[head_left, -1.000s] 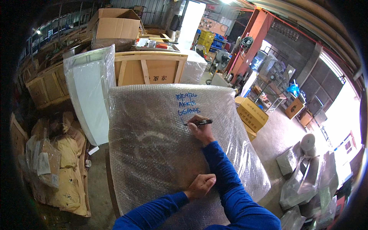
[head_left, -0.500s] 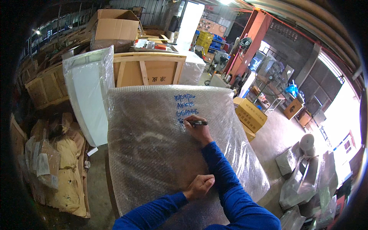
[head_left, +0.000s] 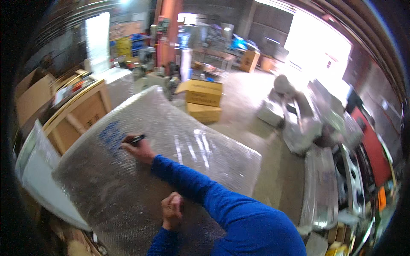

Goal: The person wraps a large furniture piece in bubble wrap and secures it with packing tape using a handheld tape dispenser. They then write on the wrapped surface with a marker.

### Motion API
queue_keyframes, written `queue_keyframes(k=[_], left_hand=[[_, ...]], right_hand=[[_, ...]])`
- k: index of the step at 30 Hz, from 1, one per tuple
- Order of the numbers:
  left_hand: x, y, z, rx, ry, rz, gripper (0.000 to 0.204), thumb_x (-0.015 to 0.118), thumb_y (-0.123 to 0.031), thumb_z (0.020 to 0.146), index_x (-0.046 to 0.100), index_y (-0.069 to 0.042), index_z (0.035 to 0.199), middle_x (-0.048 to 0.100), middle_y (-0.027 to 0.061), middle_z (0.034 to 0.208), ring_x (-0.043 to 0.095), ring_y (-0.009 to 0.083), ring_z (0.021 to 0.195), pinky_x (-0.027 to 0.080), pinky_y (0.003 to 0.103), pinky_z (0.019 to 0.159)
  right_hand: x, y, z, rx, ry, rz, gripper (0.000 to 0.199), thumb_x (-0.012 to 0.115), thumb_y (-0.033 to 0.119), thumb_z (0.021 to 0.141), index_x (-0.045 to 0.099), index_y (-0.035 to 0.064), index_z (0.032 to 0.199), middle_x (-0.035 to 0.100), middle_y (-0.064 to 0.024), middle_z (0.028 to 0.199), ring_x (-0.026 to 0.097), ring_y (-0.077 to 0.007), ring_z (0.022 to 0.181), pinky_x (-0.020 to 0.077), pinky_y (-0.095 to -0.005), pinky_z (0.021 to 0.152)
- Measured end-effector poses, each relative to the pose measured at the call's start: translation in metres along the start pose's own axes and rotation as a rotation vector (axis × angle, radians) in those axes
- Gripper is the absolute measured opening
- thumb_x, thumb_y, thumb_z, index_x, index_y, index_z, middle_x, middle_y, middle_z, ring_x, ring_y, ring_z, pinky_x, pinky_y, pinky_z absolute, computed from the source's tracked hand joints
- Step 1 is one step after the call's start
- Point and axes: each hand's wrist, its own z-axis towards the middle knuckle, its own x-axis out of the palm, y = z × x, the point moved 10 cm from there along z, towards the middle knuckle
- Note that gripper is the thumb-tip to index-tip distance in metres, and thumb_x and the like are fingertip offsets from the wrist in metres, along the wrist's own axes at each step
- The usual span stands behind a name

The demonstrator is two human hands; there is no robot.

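Note:
A black marker (head_left: pixel 137 139) sits in the closed fingers of my right hand (head_left: pixel 139 149), beside blue handwriting (head_left: pixel 112 135) on a large flat panel wrapped in bubble wrap (head_left: pixel 205 170). The marker's tip is hidden by the fingers, so I cannot tell whether it touches the wrap. Closer to me, my left hand (head_left: pixel 172 211) is curled into a loose fist over the wrapped panel. What its fingers hold, if anything, does not show.
Left of the panel stand a wooden crate (head_left: pixel 81 115) and a plastic-wrapped white panel (head_left: pixel 47 170). Cardboard boxes (head_left: pixel 204 100) rest on the floor beyond it. Several plastic-wrapped parts (head_left: pixel 299 123) crowd the right side, near a bright doorway (head_left: pixel 316 47).
My view has swung to the right, so the panel and hands appear further left and the picture is blurred. The right hand still grips the marker; the left remains curled.

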Motion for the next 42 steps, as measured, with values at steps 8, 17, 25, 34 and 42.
queue_keyframes(k=[8, 17, 25, 34, 42], left_hand=[[0.004, 0.009, -0.007, -0.11, -0.023, 0.094, 0.034, 0.042, -0.026, 0.096, 0.042, -0.006, 0.069, 0.039, -0.001, 0.066, 0.035, 0.0107, 0.063, 0.028, 0.031, 0.058], [-0.046, 0.045, -0.026, 0.029, -0.136, 0.376, 0.035, 0.045, -0.031, 0.097, 0.057, -0.003, 0.08, 0.052, 0.0079, 0.072, 0.049, 0.0184, 0.067, 0.038, 0.033, 0.061], [0.002, 0.078, 0.0, 0.203, -0.342, 0.697, 0.043, 0.064, -0.043, 0.092, 0.063, -0.002, 0.105, 0.057, 0.0111, 0.074, 0.057, 0.0192, 0.064, 0.041, 0.029, 0.051], [0.264, 0.149, 0.171, 0.223, -0.101, 0.96, 0.042, 0.06, -0.041, 0.094, 0.064, -0.002, 0.107, 0.059, 0.0125, 0.081, 0.058, 0.0216, 0.071, 0.042, 0.031, 0.058], [0.462, 0.224, 0.276, 0.197, 0.072, 1.065, 0.041, 0.056, -0.039, 0.095, 0.064, -0.002, 0.108, 0.062, 0.0137, 0.087, 0.06, 0.0238, 0.077, 0.044, 0.033, 0.064]], right_hand=[[-0.016, -0.002, -0.004, 0.022, -0.061, 0.147, 0.013, 0.066, 0.013, 0.09, 0.066, 0.0005, 0.088, 0.062, -0.0022, 0.078, 0.053, -0.0085, 0.072, 0.0459, -0.027, 0.065], [-0.094, 0.057, -0.063, -0.035, -0.108, 0.271, 0.023, 0.065, 0.022, 0.095, 0.063, 0.0019, 0.085, 0.058, -0.0007, 0.073, 0.051, -0.0085, 0.07, 0.0452, -0.0259, 0.065], [-0.344, 0.11, -0.231, 0.085, -0.096, 0.121, 0.02, 0.067, 0.021, 0.093, 0.064, 0.001, 0.088, 0.066, -0.0073, 0.079, 0.06, -0.0131, 0.074, 0.0506, -0.0314, 0.069], [-0.601, 0.168, -0.431, 0.189, -0.478, -0.09, 0.017, 0.069, 0.016, 0.087, 0.065, 0.001, 0.092, 0.069, -0.01, 0.084, 0.064, -0.0184, 0.074, 0.0525, -0.0329, 0.069], [-0.733, 0.199, -0.525, 0.153, -0.704, -0.254, 0.016, 0.068, 0.018, 0.087, 0.062, 0.0024, 0.089, 0.064, -0.006, 0.077, 0.056, -0.0131, 0.067, 0.0487, -0.0297, 0.063]])
